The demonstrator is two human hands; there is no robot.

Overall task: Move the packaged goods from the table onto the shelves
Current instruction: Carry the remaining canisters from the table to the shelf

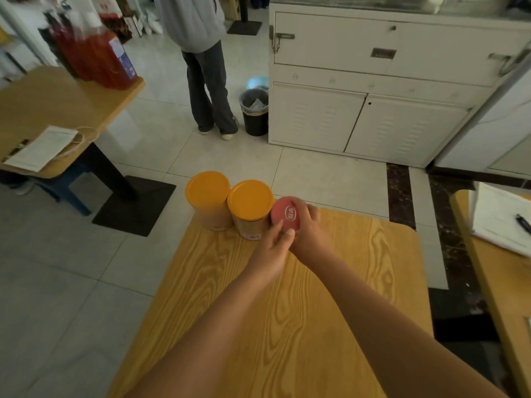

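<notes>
Three cans stand in a row at the far edge of the wooden table [287, 297]. Two have yellow lids: the left one [207, 189] and the middle one [250, 200]. To their right is a smaller can with a red lid [284, 213]. My right hand [309, 225] wraps round the red-lidded can from the right side. From the near left, my left hand [277, 245] holds the same can, thumb and fingers at its rim. The can's body is hidden behind both hands.
A person [201, 67] stands on the tiled floor beyond the table, next to a black waste bin [255, 112] and a white cabinet [373, 90]. A second table [51, 104] at left carries red bottles and papers. Another table [502, 254] with papers is at right.
</notes>
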